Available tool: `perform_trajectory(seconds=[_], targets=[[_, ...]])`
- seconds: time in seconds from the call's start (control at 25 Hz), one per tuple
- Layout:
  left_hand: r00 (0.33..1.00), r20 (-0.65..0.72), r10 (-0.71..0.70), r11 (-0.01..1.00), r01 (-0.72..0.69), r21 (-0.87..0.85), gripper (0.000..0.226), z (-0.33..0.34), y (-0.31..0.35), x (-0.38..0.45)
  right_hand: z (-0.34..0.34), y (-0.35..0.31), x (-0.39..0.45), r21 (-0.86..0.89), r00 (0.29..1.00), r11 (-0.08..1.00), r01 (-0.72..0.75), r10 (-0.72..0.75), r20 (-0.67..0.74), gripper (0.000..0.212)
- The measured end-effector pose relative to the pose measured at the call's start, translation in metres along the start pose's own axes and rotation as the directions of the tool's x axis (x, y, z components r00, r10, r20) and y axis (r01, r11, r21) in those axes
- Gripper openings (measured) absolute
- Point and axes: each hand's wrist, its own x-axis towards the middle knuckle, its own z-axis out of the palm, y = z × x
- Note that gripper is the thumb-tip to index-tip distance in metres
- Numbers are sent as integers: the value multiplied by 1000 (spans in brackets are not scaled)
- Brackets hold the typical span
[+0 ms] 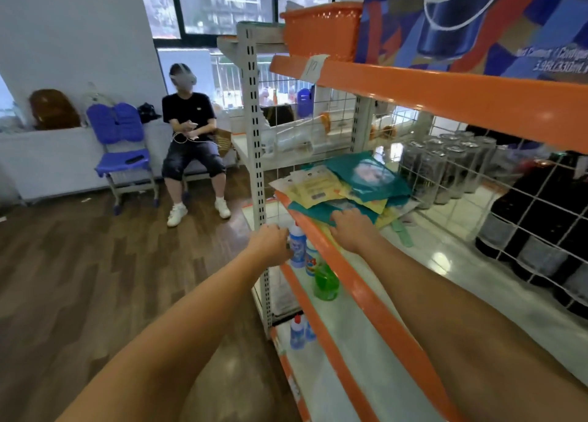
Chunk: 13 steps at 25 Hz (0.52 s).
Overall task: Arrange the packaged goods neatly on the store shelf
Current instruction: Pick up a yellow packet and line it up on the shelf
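Right hand on teal packet

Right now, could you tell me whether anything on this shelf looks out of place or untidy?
Yes. The flat teal and yellow packets lie in a loose, fanned heap at the shelf's end, overlapping at different angles, some jutting over the orange shelf edge. The right hand rests on the heap.

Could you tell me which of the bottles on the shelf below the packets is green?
The green bottle is the one nearest the camera in that row; the two bottles beyond it, toward the left hand, are blue and white.
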Motion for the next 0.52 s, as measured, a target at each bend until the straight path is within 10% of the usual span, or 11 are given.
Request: perform_trajectory(seconds=[0.52], targets=[[993, -17, 114, 993, -114, -13, 44, -1, -38, 134, 1, 10, 121, 117, 990, 984, -134, 137, -16, 27]])
